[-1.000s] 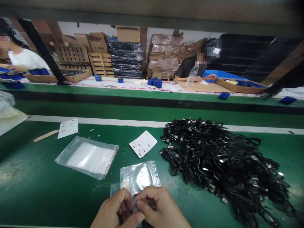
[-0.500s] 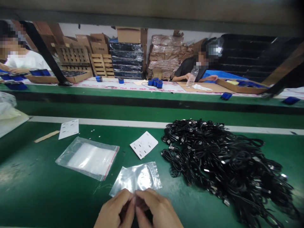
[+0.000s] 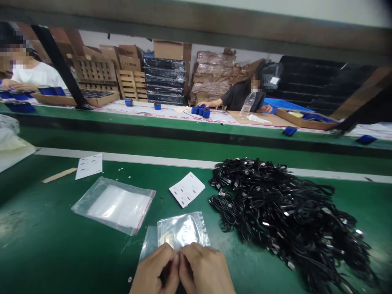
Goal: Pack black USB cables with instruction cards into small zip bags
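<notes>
Side by side at the bottom middle, my left hand (image 3: 155,269) and my right hand (image 3: 204,268) are closed, thumbs and fingertips pinched together. They grip the near edge of a clear plastic bag (image 3: 187,229), which stretches away from me; the pinched edge itself is hidden by my fingers. Another clear sheet or bag (image 3: 148,241) shows below it on the left. Beyond the hands lies a small stack of white printed cards (image 3: 187,189). To the left rests a larger clear zip bag (image 3: 114,204) with a red seal line and whitish contents.
A big heap of black USB cables (image 3: 275,204) covers the right. At left are another white card (image 3: 89,166), a tan strip (image 3: 59,175) and a plastic sack (image 3: 12,143). Across the raised bench (image 3: 171,116), two people sit among blue parts (image 3: 200,111) and a bottle (image 3: 246,105).
The upper bag has shifted against the clear layer below, which now shows at its left. My hands moved slightly right. The person opposite has reached toward the blue parts.
</notes>
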`<move>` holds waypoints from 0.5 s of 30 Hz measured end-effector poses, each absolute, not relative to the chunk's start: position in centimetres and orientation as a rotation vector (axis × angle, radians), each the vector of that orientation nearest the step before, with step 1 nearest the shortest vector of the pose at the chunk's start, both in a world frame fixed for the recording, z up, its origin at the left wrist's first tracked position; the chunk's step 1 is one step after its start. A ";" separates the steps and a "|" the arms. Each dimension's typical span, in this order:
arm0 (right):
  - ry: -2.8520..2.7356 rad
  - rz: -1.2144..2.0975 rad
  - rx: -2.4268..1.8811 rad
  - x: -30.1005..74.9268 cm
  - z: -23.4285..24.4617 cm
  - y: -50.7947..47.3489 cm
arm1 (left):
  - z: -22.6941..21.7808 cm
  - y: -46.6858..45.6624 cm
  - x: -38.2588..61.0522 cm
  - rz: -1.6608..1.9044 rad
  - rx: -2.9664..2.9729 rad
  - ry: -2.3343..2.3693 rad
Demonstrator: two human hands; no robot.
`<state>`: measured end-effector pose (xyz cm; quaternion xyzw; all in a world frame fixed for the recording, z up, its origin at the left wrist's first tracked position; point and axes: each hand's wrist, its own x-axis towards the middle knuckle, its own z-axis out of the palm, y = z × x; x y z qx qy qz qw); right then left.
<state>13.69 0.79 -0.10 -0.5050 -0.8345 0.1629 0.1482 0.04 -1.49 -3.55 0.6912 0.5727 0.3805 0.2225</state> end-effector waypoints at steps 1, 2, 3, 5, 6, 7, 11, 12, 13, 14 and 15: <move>-2.416 0.403 -1.474 13.4 0.0 0.9 | -3.5 -1.4 0.0 1.069 1.886 1.599; -2.429 0.365 -1.500 13.1 0.1 1.0 | -3.4 -1.4 0.0 1.083 1.857 1.614; -2.440 0.350 -1.537 12.9 0.2 1.2 | -3.5 -1.3 0.0 1.091 1.830 1.630; -2.447 0.357 -1.631 12.7 0.4 1.7 | -3.6 -1.4 -0.1 1.100 1.789 1.663; -2.450 0.369 -1.669 12.8 0.7 2.1 | -3.8 -1.4 -0.1 1.102 1.778 1.678; -2.462 0.385 -1.683 13.0 1.1 2.5 | -4.0 -1.5 -0.2 1.102 1.768 1.691; -2.444 0.639 -1.466 14.0 3.3 4.7 | -4.6 -1.6 -0.3 1.064 1.694 1.743; -2.401 0.665 -1.448 14.0 3.8 5.4 | -4.6 -1.6 -0.3 1.052 1.679 1.748; -2.385 0.621 -1.474 13.8 4.2 6.1 | -4.7 -1.5 -0.2 1.043 1.672 1.748; -2.388 0.539 -1.527 13.5 4.4 6.8 | -4.7 -1.5 -0.2 1.039 1.670 1.745; -2.404 0.455 -1.584 13.1 4.5 7.5 | -4.7 -1.5 -0.2 1.039 1.672 1.741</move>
